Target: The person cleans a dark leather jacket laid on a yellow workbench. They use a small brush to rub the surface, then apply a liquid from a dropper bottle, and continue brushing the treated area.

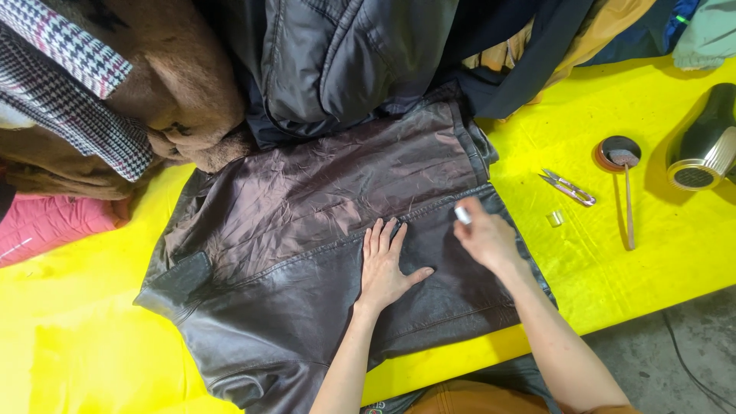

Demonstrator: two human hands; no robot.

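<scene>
Dark brown leather jacket (307,253) lies spread on the yellow table cover (652,253), left hand (386,264) pressed flat and open on it as if to steady it, right hand (483,236) pinching a small white tube (462,214) just above its seam

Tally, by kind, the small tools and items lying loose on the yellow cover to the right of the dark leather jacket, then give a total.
Hair dryer: 1
Thread snips: 1
Round tin: 1
Long-handled brush, its head over the tin: 1
Small clear cap: 1
Total: 5
</scene>
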